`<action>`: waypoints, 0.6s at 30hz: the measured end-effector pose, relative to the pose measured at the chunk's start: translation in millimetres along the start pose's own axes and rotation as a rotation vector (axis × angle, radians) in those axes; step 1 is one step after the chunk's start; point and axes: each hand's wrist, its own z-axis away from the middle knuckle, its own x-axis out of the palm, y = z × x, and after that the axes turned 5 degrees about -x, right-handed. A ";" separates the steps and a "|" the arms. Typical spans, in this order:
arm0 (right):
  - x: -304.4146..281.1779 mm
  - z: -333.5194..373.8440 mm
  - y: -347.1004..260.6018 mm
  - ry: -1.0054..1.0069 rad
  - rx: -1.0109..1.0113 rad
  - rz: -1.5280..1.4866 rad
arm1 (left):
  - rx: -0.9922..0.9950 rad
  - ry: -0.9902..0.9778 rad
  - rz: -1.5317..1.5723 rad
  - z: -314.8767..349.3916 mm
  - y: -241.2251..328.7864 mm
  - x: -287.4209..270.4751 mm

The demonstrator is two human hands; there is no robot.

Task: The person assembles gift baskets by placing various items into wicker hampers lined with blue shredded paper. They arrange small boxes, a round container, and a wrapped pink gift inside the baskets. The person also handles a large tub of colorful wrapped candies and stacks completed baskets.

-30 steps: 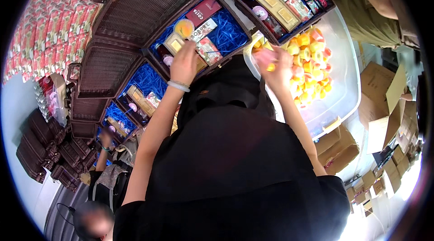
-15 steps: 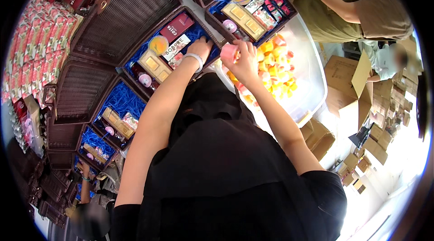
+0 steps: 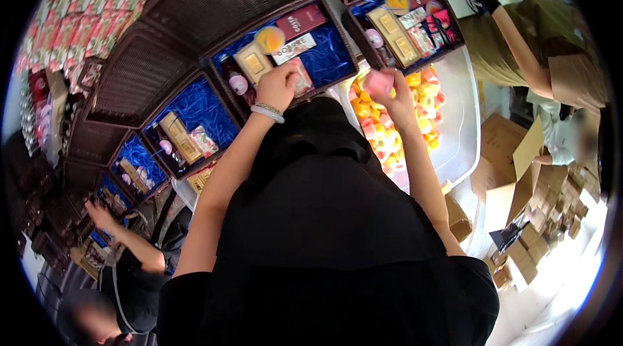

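Clamping a pink cup [image 3: 378, 83] in its fingers, the right hand [image 3: 398, 96] hangs over the edge of the tub [image 3: 462, 109], just off the rim of the basket [image 3: 342, 33], whose right end lies open. The left hand [image 3: 277, 88], apart from it, has shifted left from that end since 0.5 s ago to the floral carton [image 3: 301, 77]; whether it grips, I can't tell. Woven sides hold crinkled blue filler [image 3: 328, 59]; the tub is clear plastic.

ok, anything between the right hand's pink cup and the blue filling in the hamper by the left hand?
Only the hamper's near right rim, between the pink cup and the blue filling. The left hand sits off to the left, clear of that path.
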 end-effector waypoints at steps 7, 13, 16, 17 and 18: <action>-10.9 42.3 129.5 -0.350 0.152 1.010 | 0.110 -0.015 0.014 -2.3 11.6 11.1; -33.7 -21.3 4.9 -0.093 0.056 0.544 | 0.572 0.533 -0.022 -125.2 156.3 -135.7; -43.5 -24.6 -11.6 -0.044 0.107 0.514 | 0.698 0.533 -0.239 -223.4 210.4 -173.6; -41.6 -24.7 13.8 0.016 0.003 0.397 | 0.787 0.525 -0.420 -258.7 224.2 -177.0; -33.5 -27.6 7.7 0.017 -0.015 0.324 | 0.711 0.521 -0.594 -285.2 222.6 -188.2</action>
